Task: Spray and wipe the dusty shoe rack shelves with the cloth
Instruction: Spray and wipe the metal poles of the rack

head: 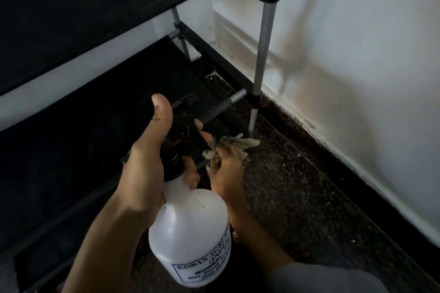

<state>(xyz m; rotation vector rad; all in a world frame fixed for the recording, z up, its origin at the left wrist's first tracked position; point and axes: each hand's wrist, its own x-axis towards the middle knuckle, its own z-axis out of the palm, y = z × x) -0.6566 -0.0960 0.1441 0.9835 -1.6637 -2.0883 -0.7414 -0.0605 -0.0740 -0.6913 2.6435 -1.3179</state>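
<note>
Your left hand (152, 150) grips the white plastic spray bottle (190, 233) labelled "KISSAN AGRI"; your right hand (226, 171) clutches the beige cloth (238, 146).

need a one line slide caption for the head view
Left hand grips spray bottle while right hand holds cloth beside the shoe rack's lower shelf.

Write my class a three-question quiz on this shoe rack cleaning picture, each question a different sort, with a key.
1. True or false: the left hand holds the spray bottle by its neck.
2. The cloth in the right hand is: A) on the upper shelf B) low by the rack's front leg, near the floor C) draped over the bottle.
3. Fill in: the bottle's trigger head is coloured ____.

Key: 1 true; 2 B; 3 black.
</note>
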